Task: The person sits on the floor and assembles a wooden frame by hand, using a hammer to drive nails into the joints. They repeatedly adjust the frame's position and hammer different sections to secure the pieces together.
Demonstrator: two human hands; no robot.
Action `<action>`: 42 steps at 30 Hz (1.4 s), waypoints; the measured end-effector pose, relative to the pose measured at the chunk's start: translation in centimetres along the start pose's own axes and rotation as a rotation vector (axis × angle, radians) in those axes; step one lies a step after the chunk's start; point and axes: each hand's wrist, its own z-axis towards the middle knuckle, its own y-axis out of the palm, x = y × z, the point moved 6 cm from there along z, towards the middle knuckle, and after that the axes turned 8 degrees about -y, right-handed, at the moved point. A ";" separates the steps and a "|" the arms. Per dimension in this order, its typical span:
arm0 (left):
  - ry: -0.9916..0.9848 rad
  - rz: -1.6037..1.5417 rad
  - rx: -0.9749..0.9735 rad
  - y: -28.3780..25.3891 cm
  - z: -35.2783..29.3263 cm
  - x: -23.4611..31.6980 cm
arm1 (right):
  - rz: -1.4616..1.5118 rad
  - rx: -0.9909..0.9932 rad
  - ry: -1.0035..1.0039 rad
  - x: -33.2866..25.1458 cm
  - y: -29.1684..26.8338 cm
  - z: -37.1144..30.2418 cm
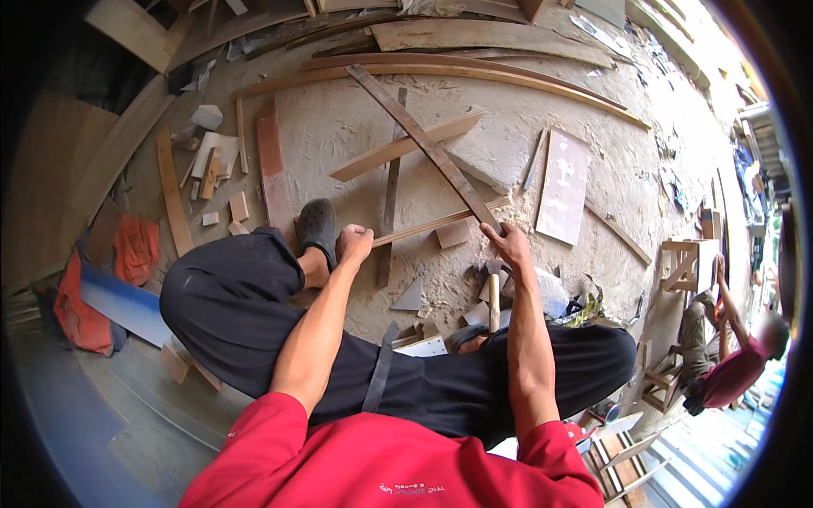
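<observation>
My right hand (511,245) is closed around the near end of a long dark brown wooden strip (423,140), which slants away to the far left. My left hand (354,244) is curled at the left end of a thin light wooden strip (436,224), fingers wrapped over its tip. That light strip runs right toward the dark one, near my right hand. Beyond them, a wider light board (364,161) passes beneath the dark strip. A narrow dark strip (392,186) lies lengthwise on the ground. Close to my right forearm is a hammer (494,300) with a wooden handle.
A whitish rectangular panel (562,184) lies right of the strips, beside a pale slab (491,152). Long planks (474,72) stretch across the far side. Wood offcuts lie left, near orange cloth (135,248). Another person (728,372) is at the right by wooden stools.
</observation>
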 end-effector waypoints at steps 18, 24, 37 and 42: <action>-0.143 -1.211 -0.239 -0.4 3.7 1.3 | -0.175 0.156 0.286 -2.0 0.3 -8.5; -0.057 -1.208 -0.342 -3.4 1.8 7.3 | -0.093 0.195 0.366 -1.6 3.1 -11.2; 0.121 -0.863 -0.449 -1.3 0.1 8.7 | 0.038 0.290 0.486 -3.9 4.7 -15.7; 0.233 -0.663 -0.254 -1.5 -0.6 7.6 | 0.024 0.209 0.457 -4.2 5.1 -14.4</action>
